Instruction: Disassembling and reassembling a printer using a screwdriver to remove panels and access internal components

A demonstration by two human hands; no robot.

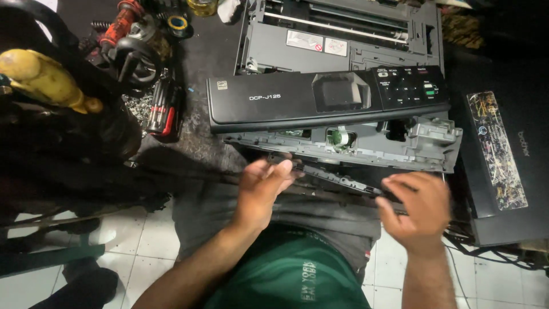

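Two hands on a dark strip at the near edge of an opened printer.

Both hands grip a long dark strip (343, 182) that runs left to right, sloping slightly down toward the right, just below the printer's grey chassis (354, 146). The left hand (260, 191) lies over its left end with fingers (283, 170) nearly straight and loosely spread; the right hand (420, 212) curls its fingers (400, 186) around the right end. Each hand is at its own end, neither nearer. Above the chassis, the black control panel (326, 97) lies tilted across the printer. A screwdriver set (163, 109) sits well apart at left, and a black box (503, 166) stands just right of the right hand.
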